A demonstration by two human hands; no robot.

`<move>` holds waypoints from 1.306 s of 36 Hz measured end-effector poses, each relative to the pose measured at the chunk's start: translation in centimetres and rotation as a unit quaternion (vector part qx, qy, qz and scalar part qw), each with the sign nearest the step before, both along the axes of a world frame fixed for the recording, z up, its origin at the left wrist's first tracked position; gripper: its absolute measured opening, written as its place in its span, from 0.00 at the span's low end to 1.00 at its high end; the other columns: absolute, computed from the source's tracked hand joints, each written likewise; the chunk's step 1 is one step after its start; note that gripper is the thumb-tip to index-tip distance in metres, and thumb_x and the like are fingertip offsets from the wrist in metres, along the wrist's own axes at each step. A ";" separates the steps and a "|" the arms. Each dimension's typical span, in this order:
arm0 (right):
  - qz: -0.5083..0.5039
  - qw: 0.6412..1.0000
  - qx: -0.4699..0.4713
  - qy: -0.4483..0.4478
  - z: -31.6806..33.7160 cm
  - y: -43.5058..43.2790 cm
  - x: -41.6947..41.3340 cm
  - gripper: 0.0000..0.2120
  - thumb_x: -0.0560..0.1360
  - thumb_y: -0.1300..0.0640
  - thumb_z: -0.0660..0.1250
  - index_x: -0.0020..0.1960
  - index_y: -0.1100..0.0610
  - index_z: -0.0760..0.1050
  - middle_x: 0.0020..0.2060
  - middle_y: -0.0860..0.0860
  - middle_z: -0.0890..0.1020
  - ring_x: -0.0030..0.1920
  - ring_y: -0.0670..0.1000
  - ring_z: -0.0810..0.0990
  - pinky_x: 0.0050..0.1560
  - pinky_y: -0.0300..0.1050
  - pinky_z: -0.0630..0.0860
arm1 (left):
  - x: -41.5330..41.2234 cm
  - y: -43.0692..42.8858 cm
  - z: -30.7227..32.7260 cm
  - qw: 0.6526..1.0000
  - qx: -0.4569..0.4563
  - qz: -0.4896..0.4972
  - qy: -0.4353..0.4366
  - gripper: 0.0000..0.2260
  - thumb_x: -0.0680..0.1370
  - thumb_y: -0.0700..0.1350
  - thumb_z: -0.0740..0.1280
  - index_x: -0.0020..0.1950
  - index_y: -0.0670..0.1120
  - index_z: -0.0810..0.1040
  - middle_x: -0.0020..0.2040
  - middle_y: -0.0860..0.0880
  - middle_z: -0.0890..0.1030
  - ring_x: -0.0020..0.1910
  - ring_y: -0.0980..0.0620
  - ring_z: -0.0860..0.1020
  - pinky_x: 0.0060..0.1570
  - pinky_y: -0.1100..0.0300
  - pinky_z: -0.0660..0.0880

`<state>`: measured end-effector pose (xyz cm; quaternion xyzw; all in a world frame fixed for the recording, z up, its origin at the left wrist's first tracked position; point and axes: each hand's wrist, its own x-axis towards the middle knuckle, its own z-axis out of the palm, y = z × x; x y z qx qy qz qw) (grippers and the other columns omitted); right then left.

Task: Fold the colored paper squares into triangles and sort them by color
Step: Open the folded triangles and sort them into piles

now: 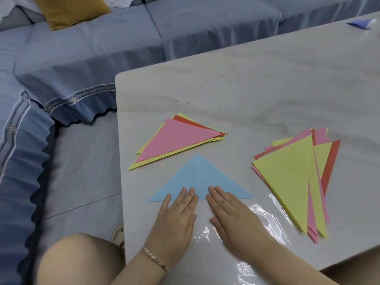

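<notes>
a blue-grey fabric-covered sofa wraps the far and left sides, its scalloped trim close to the rounded far-left corner of the pale marble-look table. a broad stretch of tabletop lies between the paper and the far edge. a mixed stack of folded triangles topped with yellow sits on the right, its points reaching towards the near edge. a second mixed stack topped with a pink triangle lies left of centre, its yellow corner just beside the table's left edge.

the light blue folded paper triangle lies between the stacks, near the person, apart from both, long edge nearest. the left hand and right hand lie flat side by side, fingers straight, fingertips pressing that long edge at its middle, palms on the glossy tabletop. a mustard cushion rests on the sofa. a small blue paper piece sits at the far right. a thin rose-gold bracelet circles the left wrist.
</notes>
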<state>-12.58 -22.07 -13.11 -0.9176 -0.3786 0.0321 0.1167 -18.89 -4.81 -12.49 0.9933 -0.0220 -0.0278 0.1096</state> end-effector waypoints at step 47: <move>-0.449 0.877 -0.042 0.165 6.8 -7.0 6.4 0.28 0.70 0.48 0.69 0.62 0.59 0.64 0.52 0.63 0.70 0.53 0.63 0.70 0.50 0.51 0.69 | 3.8 2.2 5.0 0.938 -0.030 0.309 0.151 0.27 0.69 0.60 0.70 0.61 0.48 0.66 0.55 0.48 0.74 0.56 0.46 0.70 0.52 0.56 0.67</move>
